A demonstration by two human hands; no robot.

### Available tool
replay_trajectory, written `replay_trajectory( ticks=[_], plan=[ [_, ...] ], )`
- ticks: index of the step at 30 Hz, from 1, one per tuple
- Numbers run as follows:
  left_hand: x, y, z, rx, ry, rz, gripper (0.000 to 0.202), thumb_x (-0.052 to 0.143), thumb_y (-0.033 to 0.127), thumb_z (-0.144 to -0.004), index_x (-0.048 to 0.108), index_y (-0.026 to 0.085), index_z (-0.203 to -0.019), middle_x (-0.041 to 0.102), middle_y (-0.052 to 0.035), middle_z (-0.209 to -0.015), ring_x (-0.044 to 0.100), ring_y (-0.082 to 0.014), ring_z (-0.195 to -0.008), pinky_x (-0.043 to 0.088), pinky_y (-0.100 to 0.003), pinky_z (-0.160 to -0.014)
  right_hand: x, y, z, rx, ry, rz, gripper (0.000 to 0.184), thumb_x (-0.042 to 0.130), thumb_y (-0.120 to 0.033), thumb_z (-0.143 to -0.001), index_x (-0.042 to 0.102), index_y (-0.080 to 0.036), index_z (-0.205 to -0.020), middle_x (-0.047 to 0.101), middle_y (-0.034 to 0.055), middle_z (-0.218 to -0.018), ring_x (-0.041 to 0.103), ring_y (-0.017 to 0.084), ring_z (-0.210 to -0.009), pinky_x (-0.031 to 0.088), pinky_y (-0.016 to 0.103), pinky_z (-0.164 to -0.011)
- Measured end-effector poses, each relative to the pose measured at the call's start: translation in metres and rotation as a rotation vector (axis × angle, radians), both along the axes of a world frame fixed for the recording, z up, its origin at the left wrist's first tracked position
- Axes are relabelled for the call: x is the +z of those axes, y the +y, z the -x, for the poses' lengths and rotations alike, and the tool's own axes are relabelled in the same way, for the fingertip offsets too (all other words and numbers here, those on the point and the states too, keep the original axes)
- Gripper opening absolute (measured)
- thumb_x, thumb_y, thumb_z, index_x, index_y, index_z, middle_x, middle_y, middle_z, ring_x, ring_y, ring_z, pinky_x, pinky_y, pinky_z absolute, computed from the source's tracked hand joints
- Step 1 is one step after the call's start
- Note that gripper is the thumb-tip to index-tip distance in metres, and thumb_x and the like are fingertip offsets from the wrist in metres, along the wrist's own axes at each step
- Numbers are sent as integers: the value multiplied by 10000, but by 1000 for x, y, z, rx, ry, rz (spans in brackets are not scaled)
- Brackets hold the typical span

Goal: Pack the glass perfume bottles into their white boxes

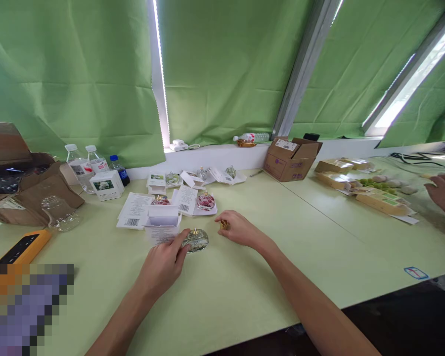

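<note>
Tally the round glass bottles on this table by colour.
Pink-filled round glass bottles: 2
Pale, nearly clear round glass bottles: 4
Total: 6

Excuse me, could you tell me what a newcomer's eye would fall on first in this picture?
Green curtains fill the upper half of the view. Below them, at the middle of the pale green table, the left hand touches a round glass bottle, while the right hand holds a small gold piece. Just beyond the hands sits a pink-filled glass bottle.
</note>
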State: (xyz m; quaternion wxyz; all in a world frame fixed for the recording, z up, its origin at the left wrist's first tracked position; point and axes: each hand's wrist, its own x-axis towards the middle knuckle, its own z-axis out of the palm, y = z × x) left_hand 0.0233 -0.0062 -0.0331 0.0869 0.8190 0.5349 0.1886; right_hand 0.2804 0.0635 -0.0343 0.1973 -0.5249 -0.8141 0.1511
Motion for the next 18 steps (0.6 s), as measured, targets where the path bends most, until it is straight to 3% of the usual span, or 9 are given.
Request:
replay_trajectory(
  ticks=[4,12,18],
  plan=[
    [0,0,0,-3,-7,-15,412,327,313,-961,407,258,-1362,714,-36,-872,641,-177,-666,367,-246,-547,5,-8,9,10,21,-67,252,566,-298,-850,650,-214,-1073,615,78,-1182,517,235,-1143,398,363,-967],
    [-1,-1,3,-21,-14,-40,387,360,296,-951,419,268,-1333,710,-10,-872,622,-157,-634,347,-240,-543,0,-16,34,216,-41,-230,304,584,-173,-830,667,-246,-1113,620,72,-1196,485,231,-1197,320,403,-1050],
    [1,-1,4,-37,-30,-34,377,379,297,-939,437,259,-1310,705,4,-817,617,-155,-624,328,-246,-531,-2,-19,37,243,-102,-218,448,552,-96,-814,625,-311,-1200,600,59,-1245,443,244,-1253,203,479,-1103]
  ],
)
